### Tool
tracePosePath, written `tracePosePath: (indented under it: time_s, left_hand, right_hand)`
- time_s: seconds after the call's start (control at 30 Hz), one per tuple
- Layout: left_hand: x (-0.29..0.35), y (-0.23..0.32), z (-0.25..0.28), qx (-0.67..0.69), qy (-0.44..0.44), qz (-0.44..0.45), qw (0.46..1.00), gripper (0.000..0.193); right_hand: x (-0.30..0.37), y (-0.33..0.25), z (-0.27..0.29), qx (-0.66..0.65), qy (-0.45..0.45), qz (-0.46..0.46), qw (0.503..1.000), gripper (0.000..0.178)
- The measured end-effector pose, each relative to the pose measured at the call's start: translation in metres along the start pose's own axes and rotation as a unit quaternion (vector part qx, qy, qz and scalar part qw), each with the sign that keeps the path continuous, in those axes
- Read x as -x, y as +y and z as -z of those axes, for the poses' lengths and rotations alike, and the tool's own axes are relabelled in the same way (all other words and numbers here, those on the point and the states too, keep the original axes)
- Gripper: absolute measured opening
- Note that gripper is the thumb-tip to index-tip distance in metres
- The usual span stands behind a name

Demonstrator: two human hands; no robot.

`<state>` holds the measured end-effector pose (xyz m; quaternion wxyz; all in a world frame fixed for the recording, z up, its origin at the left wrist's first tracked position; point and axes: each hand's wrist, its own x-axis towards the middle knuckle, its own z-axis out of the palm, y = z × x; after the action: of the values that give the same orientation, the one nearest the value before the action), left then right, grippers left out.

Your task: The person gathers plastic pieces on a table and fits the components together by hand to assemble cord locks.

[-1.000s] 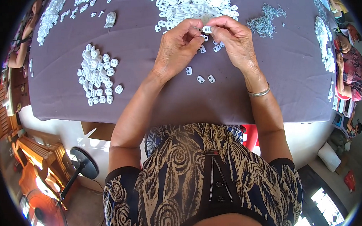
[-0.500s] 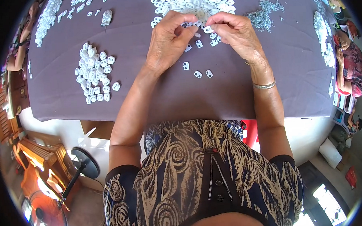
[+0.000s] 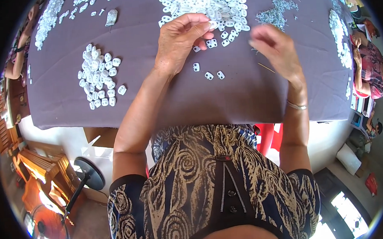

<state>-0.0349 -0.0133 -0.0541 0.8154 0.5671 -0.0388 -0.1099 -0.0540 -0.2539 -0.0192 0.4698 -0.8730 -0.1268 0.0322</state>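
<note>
My left hand [image 3: 181,42] pinches a small white plastic piece [image 3: 213,25] between thumb and forefinger, in front of a large heap of white oval pieces [image 3: 203,3]. Off to the right, my right hand [image 3: 278,49] is raised just in front of a heap of small grey metal parts [image 3: 278,11]. Its fingers are curled and smeared by motion, so what they hold, if anything, cannot be made out. Several loose white two-holed pieces [image 3: 209,76] lie between the hands. A separate pile of chunkier white pieces [image 3: 97,74] sits on the left.
A grey-brown cloth [image 3: 225,103] covers the table. A thin brown stick [image 3: 266,67] lies by my right wrist, and a small silvery object [image 3: 111,17] lies at the far left. More white pieces [image 3: 341,40] lie along the right edge, where a person [image 3: 371,69] sits.
My right hand has moved away from the left, rightward and slightly nearer, toward the metal parts. The left hand stays in place, pinching a white piece.
</note>
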Motion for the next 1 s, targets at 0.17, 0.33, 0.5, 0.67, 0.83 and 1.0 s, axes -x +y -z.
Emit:
tracePosePath:
  time_s: [0.17, 0.33, 0.5, 0.67, 0.83, 1.0]
  left_hand:
    - [0.001, 0.002, 0.0, 0.044, 0.023, 0.046, 0.998, 0.016]
    - [0.0, 0.002, 0.002, 0.092, 0.024, 0.082, 0.992, 0.018]
    - [-0.002, 0.003, 0.003, 0.104, 0.021, 0.099, 0.989, 0.019]
    - [0.0, -0.002, 0.004, 0.093, 0.004, 0.09, 0.992, 0.019]
    - [0.0, -0.006, 0.004, 0.091, -0.001, 0.088, 0.992, 0.017]
    - [0.002, 0.0, 0.0, 0.072, 0.009, 0.094, 0.993, 0.017]
  right_hand:
    - [0.046, 0.013, 0.017, 0.131, -0.034, -0.06, 0.989, 0.014]
    - [0.053, 0.018, 0.002, 0.189, -0.007, 0.006, 0.982, 0.009]
    - [0.038, 0.012, -0.004, 0.166, -0.002, 0.045, 0.985, 0.006]
    - [0.007, -0.027, -0.035, 0.025, 0.032, 0.075, 0.996, 0.007]
    - [-0.015, -0.04, -0.042, 0.076, 0.04, 0.113, 0.99, 0.008]
    - [-0.019, -0.034, -0.047, 0.087, 0.068, 0.157, 0.981, 0.009]
